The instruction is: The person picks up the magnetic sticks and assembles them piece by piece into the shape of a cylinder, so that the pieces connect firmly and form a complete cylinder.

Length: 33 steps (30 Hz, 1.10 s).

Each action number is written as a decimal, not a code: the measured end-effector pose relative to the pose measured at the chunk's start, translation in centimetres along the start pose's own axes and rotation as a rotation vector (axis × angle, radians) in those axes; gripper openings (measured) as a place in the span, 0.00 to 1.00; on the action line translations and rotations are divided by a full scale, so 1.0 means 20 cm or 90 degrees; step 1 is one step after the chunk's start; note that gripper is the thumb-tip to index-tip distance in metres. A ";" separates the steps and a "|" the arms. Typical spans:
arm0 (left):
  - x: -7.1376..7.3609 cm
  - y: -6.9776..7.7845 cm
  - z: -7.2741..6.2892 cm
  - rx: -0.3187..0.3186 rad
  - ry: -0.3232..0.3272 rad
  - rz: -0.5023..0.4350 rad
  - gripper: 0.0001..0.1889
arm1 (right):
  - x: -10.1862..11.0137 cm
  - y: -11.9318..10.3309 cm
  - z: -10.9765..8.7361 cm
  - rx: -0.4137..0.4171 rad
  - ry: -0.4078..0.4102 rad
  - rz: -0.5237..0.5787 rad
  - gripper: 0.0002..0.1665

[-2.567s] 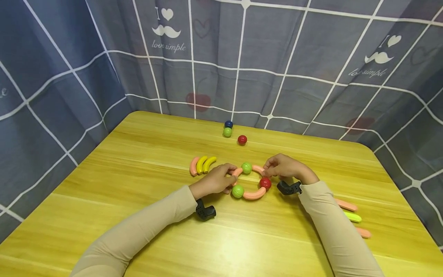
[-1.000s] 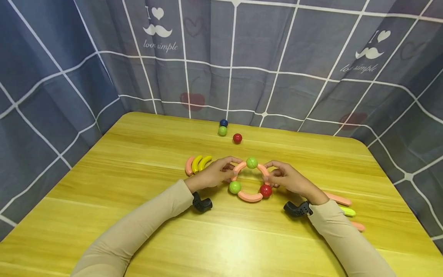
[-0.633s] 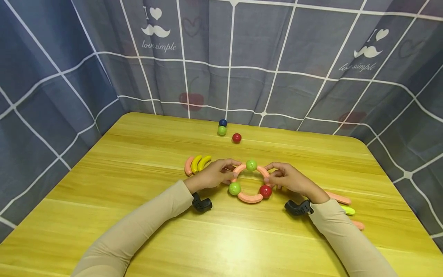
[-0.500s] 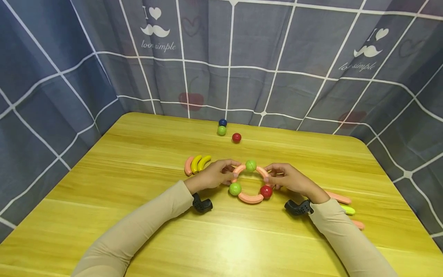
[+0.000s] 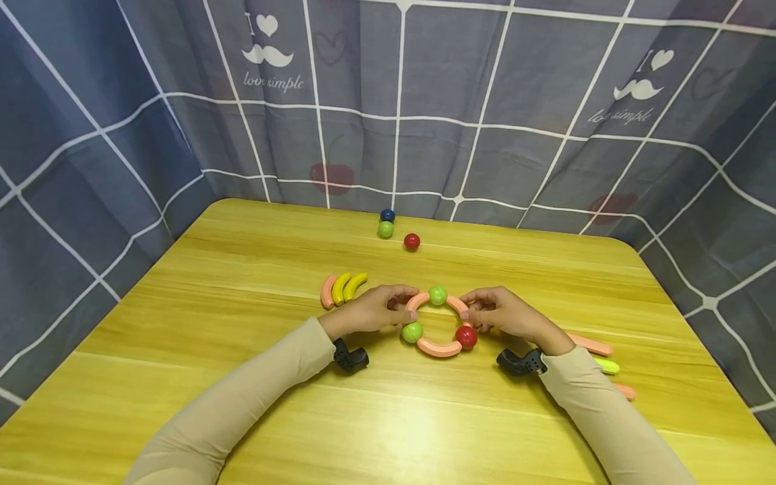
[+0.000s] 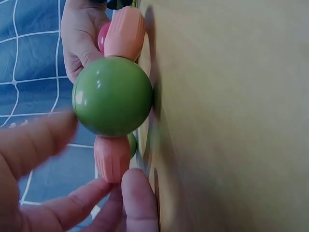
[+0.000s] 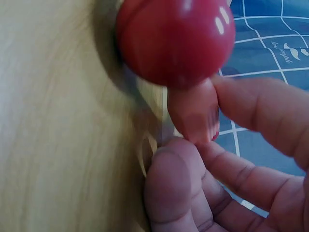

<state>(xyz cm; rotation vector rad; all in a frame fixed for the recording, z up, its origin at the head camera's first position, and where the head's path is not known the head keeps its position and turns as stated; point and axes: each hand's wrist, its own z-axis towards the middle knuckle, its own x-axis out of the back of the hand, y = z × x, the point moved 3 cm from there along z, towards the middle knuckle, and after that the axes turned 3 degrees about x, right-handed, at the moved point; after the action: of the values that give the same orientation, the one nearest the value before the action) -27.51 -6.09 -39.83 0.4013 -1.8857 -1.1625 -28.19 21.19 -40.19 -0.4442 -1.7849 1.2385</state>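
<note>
A ring of three curved pink rods joined by two green balls and one red ball lies at the middle of the table, on or just above it. My left hand (image 5: 384,310) pinches the left curved pink rod (image 5: 415,302), between the far green ball (image 5: 438,295) and near green ball (image 5: 412,332). On the other side my right hand (image 5: 506,313) pinches the right pink rod (image 5: 457,304), above the red ball (image 5: 466,337). The front pink rod (image 5: 439,349) is untouched. In the left wrist view, a thumb (image 6: 139,198) and fingers meet at the rod (image 6: 112,159).
Left of the ring lie a loose pink curved rod (image 5: 327,292) and two yellow ones (image 5: 351,286). Farther back are a blue ball (image 5: 387,215), a green ball (image 5: 385,230) and a red ball (image 5: 412,242). Straight rods (image 5: 608,366) lie partly behind the right sleeve. A curtain (image 5: 364,101) encloses the table.
Both hands have kept hold of the ring. Its far side rose between 2.6 and 1.0 seconds ago and has since come down a little. The right hand has shifted its grip along its rod.
</note>
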 end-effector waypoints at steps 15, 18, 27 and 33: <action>-0.01 -0.01 -0.04 -0.029 -0.074 -0.051 0.49 | 0.23 -0.01 -0.30 0.012 0.056 -0.097 0.22; 0.00 -0.02 -0.05 -0.026 -0.058 -0.038 0.47 | 0.31 0.00 -0.42 0.053 0.073 -0.142 0.17; 0.00 -0.01 -0.04 -0.066 -0.060 -0.009 0.31 | 0.49 0.15 -0.70 0.121 0.053 -0.202 0.11; -0.01 0.00 -0.03 -0.076 -0.059 -0.005 0.28 | 0.54 0.24 -0.84 0.130 -0.041 -0.127 0.20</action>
<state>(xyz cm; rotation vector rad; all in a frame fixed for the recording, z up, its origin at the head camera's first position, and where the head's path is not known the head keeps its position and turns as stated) -26.90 -6.38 -39.86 0.2931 -1.8834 -1.3111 -21.02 40.29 -37.66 -0.1072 -1.6888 1.2885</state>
